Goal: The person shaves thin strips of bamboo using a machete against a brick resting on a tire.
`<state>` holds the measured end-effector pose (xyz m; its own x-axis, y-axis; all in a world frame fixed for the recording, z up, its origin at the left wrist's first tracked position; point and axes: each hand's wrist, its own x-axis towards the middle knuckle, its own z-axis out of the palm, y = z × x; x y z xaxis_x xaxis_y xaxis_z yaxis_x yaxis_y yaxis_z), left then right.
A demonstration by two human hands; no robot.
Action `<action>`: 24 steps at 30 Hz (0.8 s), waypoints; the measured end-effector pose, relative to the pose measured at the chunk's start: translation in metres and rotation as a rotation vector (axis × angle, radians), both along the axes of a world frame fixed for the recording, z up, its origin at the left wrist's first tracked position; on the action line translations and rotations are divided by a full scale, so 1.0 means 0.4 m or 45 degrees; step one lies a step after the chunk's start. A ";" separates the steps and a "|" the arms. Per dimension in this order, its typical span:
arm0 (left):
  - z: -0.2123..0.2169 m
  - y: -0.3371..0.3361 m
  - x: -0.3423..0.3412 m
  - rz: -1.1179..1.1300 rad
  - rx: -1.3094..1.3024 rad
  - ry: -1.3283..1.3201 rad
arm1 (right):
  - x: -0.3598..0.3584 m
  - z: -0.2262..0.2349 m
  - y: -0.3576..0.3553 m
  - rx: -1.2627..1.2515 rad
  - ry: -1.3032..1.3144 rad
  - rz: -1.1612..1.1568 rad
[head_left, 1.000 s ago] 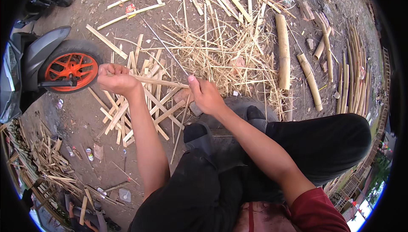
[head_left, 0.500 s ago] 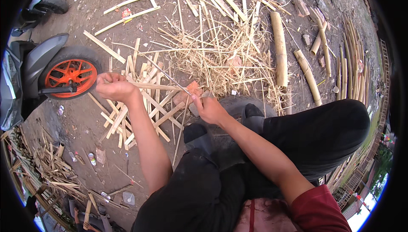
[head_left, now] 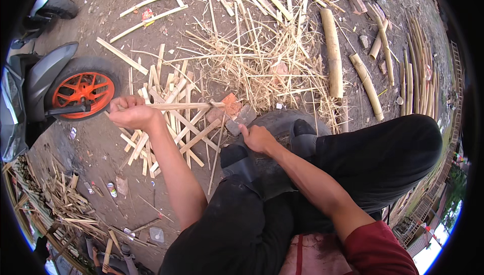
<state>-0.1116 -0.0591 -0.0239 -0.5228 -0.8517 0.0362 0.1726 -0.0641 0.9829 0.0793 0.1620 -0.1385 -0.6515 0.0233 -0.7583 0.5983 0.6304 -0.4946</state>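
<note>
My left hand (head_left: pixel 135 113) is closed round one end of a flat bamboo strip (head_left: pixel 184 106). The strip points right, and its far end is over a broken orange brick (head_left: pixel 232 104). My right hand (head_left: pixel 257 138) is closed, thumb up, beside a grey stone (head_left: pixel 238 119) near my shoes. It grips a knife (head_left: pixel 230 118) whose thin blade is hardly visible now; the handle is hidden in the fist. Under the strip lies a crossed pile of split bamboo strips (head_left: pixel 146 141).
Tangled bamboo shavings (head_left: pixel 262 68) spread ahead, with thick bamboo poles (head_left: pixel 332 53) to their right. A tyre (head_left: pixel 275 121) lies at my feet. A motorbike's orange wheel (head_left: pixel 83 96) stands close to my left hand. Another person (head_left: pixel 108 262) is at the lower left.
My right hand has moved slightly right and down, away from the strip. The knife blade, earlier slanting long across the strip, has swung down and barely shows. My left hand has shifted slightly.
</note>
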 end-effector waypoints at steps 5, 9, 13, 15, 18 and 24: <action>-0.001 -0.026 0.007 0.042 -0.018 -0.006 | -0.189 0.148 -0.032 -0.065 0.028 0.148; 0.011 -0.001 0.009 0.025 -0.009 -0.047 | -0.130 0.097 -0.028 -0.141 0.214 -0.028; 0.013 0.010 0.003 -0.046 0.021 -0.009 | 0.002 -0.028 0.005 0.215 0.124 0.106; -0.004 -0.003 0.041 -0.024 0.013 -0.034 | -0.016 0.037 -0.026 0.163 0.035 0.143; 0.013 0.000 0.013 0.020 0.019 -0.034 | -0.185 0.175 -0.031 -0.117 0.037 0.164; 0.009 0.007 0.010 0.008 0.053 -0.039 | 0.022 -0.017 0.024 0.225 0.030 0.202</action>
<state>-0.1077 -0.0561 -0.0203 -0.5175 -0.8555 -0.0153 0.1432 -0.1042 0.9842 0.0883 0.1716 -0.1452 -0.6753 0.0499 -0.7358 0.4741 0.7937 -0.3812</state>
